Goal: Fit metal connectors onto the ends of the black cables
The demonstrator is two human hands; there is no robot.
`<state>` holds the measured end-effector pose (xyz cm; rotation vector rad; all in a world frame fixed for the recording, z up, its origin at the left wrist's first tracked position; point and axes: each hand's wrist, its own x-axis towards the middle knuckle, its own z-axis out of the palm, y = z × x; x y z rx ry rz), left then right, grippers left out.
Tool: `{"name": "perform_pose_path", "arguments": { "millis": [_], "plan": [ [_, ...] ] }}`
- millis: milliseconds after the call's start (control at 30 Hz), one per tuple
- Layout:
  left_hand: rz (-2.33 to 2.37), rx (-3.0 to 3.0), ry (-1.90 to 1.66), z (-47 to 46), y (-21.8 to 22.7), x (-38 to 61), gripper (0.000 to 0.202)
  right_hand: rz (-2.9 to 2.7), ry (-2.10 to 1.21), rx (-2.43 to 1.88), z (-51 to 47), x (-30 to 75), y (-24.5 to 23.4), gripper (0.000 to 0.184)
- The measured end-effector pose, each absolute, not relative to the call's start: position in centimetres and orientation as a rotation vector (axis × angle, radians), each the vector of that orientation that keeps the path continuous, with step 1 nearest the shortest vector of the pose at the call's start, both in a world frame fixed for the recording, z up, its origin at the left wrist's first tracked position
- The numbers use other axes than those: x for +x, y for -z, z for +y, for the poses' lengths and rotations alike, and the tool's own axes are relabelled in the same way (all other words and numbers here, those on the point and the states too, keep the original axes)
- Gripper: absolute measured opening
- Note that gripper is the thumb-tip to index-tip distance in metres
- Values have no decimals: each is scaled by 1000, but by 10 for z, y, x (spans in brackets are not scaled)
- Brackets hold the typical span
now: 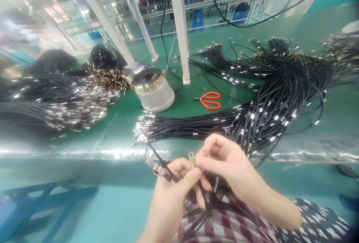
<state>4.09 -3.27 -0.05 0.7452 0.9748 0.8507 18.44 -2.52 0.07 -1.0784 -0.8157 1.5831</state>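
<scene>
Several black cables (157, 154) pass through my left hand (178, 190), which is closed round them. Their silvery metal connectors (139, 135) stick out past its fingers on the left. My right hand (224, 158) pinches with thumb and forefinger at a small metal connector (191, 155), and a bit of yellow shows at the pinch. The left thumb and fingertips meet the right ones there. Below the hands, the cable lengths (206, 202) hang over a checked cloth (224, 216) on my lap.
On the green bench (179, 102) lie a large bundle of black cables (266, 112), orange-handled scissors (209, 100) and, at left, more cables (56, 100). A white round holder (157, 93) carries yellow pieces round its rim. White posts (179, 29) rise behind; a blue stool (50, 205) stands lower left.
</scene>
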Motion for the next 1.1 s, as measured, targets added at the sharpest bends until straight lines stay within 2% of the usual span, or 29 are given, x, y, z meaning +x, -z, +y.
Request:
{"name": "perform_pose_path", "arguments": {
  "millis": [267, 600, 733, 1100],
  "plan": [
    [1008, 792, -880, -35, 3, 42, 19, -779, -1562, -1067, -29, 177, 1, 28],
    [1043, 836, -868, -38, 2, 39, 39, -822, -1541, -1018, -30, 177, -3, 30],
    [1052, 804, -862, -38, 3, 37, 24, -834, -1495, -1064, -30, 178, -5, 28],
    [1038, 651, -947, -34, 6, 35, 20, -902, -1531, -1073, -32, 182, 7, 14]
  ]
}}
